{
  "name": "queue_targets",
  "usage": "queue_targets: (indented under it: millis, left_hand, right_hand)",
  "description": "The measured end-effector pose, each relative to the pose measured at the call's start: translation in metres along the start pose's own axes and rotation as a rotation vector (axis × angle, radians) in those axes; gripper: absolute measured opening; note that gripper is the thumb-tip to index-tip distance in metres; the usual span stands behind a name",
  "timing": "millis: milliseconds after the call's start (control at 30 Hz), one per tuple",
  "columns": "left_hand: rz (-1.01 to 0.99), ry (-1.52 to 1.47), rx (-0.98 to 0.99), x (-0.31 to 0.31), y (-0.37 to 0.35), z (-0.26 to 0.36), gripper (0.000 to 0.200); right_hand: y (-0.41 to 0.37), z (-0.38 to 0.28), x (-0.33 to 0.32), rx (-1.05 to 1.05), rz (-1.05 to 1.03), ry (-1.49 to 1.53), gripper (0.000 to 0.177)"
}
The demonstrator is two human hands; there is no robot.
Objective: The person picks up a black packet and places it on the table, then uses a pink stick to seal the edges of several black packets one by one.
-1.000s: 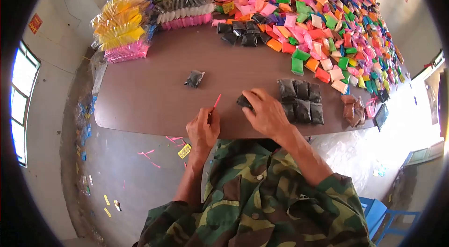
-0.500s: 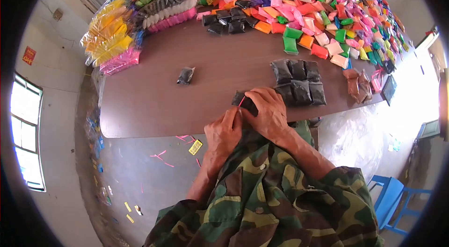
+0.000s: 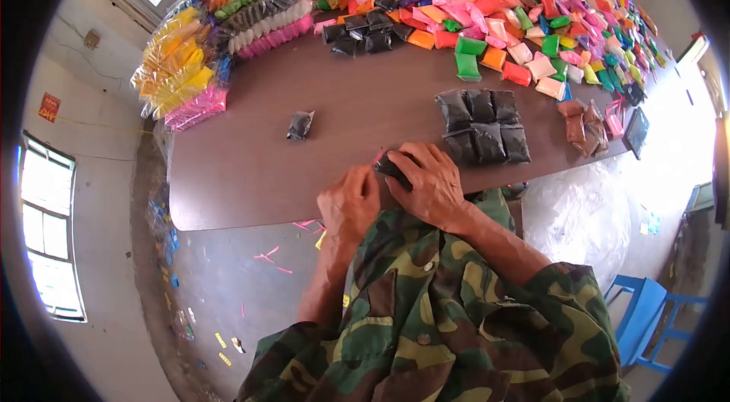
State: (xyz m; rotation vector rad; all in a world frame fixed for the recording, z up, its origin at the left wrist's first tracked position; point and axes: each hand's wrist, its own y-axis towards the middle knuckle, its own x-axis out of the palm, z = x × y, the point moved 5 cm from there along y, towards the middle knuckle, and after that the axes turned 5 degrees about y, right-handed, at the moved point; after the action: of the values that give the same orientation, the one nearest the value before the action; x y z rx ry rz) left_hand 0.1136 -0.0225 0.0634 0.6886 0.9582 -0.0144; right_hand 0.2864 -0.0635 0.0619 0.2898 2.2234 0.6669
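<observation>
My right hand [image 3: 430, 183] is closed around a small black packet [image 3: 393, 168] near the front edge of the brown table. A thin pink strip [image 3: 379, 155] shows at the packet's left end. Beside it my left hand [image 3: 350, 200] is closed in a pinch at the strip's lower end; its fingertips are partly hidden. To the right of my right hand lies a block of several black packets [image 3: 482, 128] in two rows. A single black packet [image 3: 300, 125] lies alone on the table, farther left.
A big heap of colourful packets [image 3: 525, 22] covers the table's back right. Bagged rows of packets [image 3: 270, 6] are stacked at back left. More black packets [image 3: 369, 31] sit near the heap, brown packets [image 3: 584, 128] at the right. A blue stool [image 3: 646, 318] stands right; pink scraps [image 3: 271, 259] litter the floor.
My left hand has moved a little left, away from the packet in my right hand. The pink strip, earlier lying across the packet, now shows at its left end. The view has shifted slightly.
</observation>
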Motion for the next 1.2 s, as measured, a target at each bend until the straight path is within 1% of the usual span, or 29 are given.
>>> queue_targets:
  millis: [100,200,267,400,500,600,700,800,900,1000,1100,1200]
  left_hand:
    - [-0.077,0.002,0.011,0.006,-0.005,0.009,0.003]
    - [-0.124,0.105,0.013,0.006,0.002,-0.005,0.003]
    - [-0.085,0.082,0.011,0.006,0.005,-0.018,0.004]
    - [-0.036,0.016,0.025,-0.003,0.012,-0.007,0.008]
    - [-0.103,-0.014,0.043,0.009,0.004,-0.007,0.008]
    - [-0.098,-0.034,0.074,0.009,0.010,-0.005,0.008]
    - [-0.182,0.004,0.106,0.010,0.014,-0.012,0.009]
    - [-0.185,0.058,0.137,0.012,0.019,-0.014,0.009]
    - [-0.216,0.057,0.130,0.016,0.021,-0.021,0.007]
    - [-0.193,0.056,0.142,0.017,0.025,-0.023,0.005]
    - [-0.142,0.017,0.084,0.021,0.025,-0.030,0.006]
    - [-0.127,-0.044,0.020,0.007,0.026,-0.017,0.005]
  right_hand:
    - [-0.001,0.001,0.001,-0.025,0.028,-0.006,0.044]
    - [-0.002,0.001,0.003,-0.025,0.030,0.003,0.042]
    - [-0.001,0.000,0.004,-0.019,0.015,-0.014,0.042]
    - [-0.002,0.002,0.006,-0.043,0.012,-0.013,0.042]
    - [0.000,-0.003,0.001,-0.032,-0.004,-0.014,0.043]
    - [0.002,-0.007,-0.001,-0.112,0.000,-0.058,0.044]
    - [0.000,-0.006,0.004,-0.102,-0.054,-0.047,0.045]
    - [0.001,-0.005,0.006,-0.112,-0.061,-0.061,0.044]
    - [0.001,-0.006,0.006,-0.092,-0.057,-0.072,0.040]
    - [0.001,-0.004,0.007,-0.149,-0.041,-0.079,0.038]
    - [-0.001,-0.002,0.009,-0.169,-0.016,-0.084,0.037]
    - [-0.001,-0.003,0.008,-0.162,-0.022,-0.075,0.036]
